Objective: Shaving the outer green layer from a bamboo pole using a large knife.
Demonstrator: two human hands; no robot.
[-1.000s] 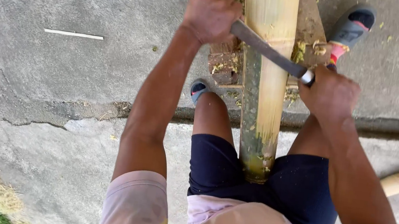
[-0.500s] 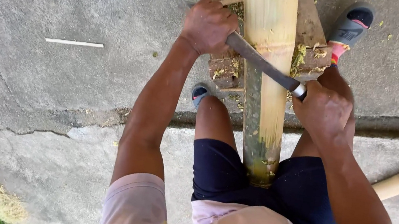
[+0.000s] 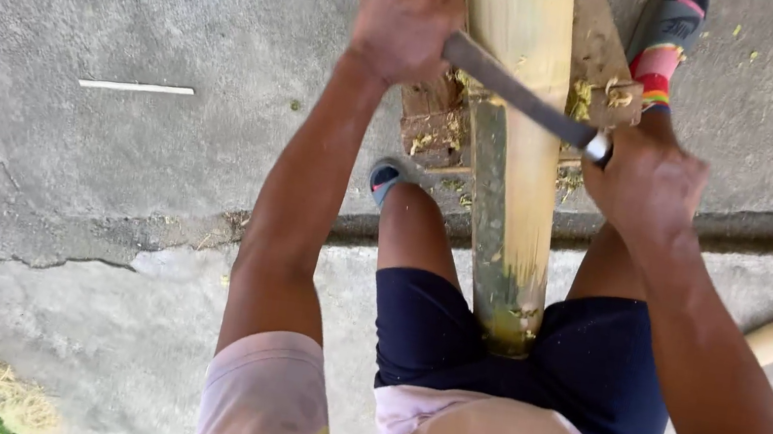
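Both hands are clenched on a long metal blade (image 3: 513, 89) laid slantwise across a thick bamboo pole (image 3: 513, 164). The left hand (image 3: 402, 20) is fisted round the blade's far end, left of the pole; the right hand (image 3: 645, 181) grips the handle end, right of it. The pole runs between the person's thighs, resting on a wooden block (image 3: 433, 129) on the concrete floor (image 3: 114, 171).

Pale pink short sleeves (image 3: 261, 400), navy shorts (image 3: 585, 373)
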